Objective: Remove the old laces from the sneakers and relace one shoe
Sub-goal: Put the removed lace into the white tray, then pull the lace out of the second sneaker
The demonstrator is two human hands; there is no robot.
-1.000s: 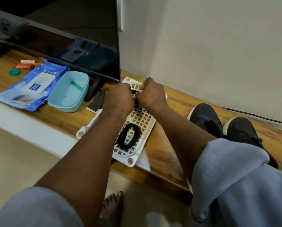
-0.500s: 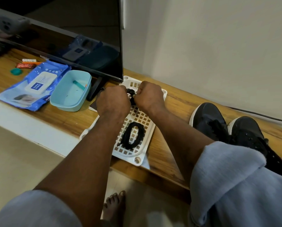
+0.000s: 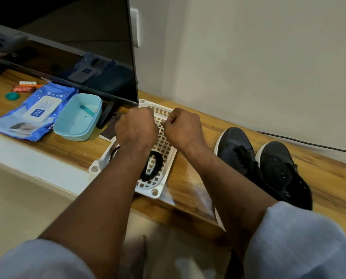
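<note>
Head view of a person working at a long wooden shelf [image 3: 190, 186] along a pale wall.

The left hand [image 3: 137, 129] and the right hand [image 3: 183, 127] are hovering side by side, slightly apart, over the far half of a white plastic lattice tray [image 3: 164, 150]. Both hands are showing their backs to the camera with fingers curled under. The right thumb and forefinger are pressing together at the hand's 9 o'clock edge. What either hand is pinching cannot be told.

1 black shoelace wound into an oval coil [image 3: 151, 168] is lying in the near half of the tray, at 6 o'clock from the hands. A thin dark strand [image 3: 114, 152] is showing beside the left wrist, at the tray's 9 o'clock rim.

2 black canvas sneakers with white soles are standing side by side on the shelf at 3 o'clock from the tray, toes toward the wall. The nearer sneaker [image 3: 236, 148] is carrying black lacing over its tongue. The farther sneaker [image 3: 278, 168] is showing a row of small eyelets.

At 9 o'clock from the tray, a light-blue plastic box [image 3: 67, 127] is sitting beside a blue wipes packet [image 3: 33, 111]. A dark flat television screen [image 3: 67, 57] is standing behind them.
</note>
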